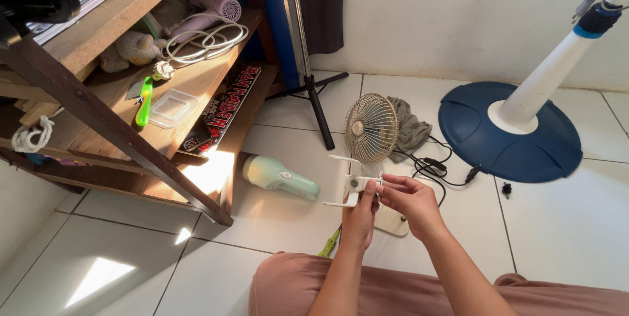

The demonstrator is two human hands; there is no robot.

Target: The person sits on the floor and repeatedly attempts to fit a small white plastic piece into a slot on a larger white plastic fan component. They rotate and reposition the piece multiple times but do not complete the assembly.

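White tiled floor [557,224] fills the view, with a wooden shelf [131,126] at 10 o'clock and a blue stand base [511,136] at 2 o'clock. A small fan [371,127] stands at 12 o'clock, its cable [432,168] trailing right; a mint body [280,177] lies at 9 o'clock. The white clip [354,183] sits at centre, raised off the floor, apparently for close work. The left hand [360,217] is closed around it from below; the right hand [409,199] pinches its side, fingers nearly shut.
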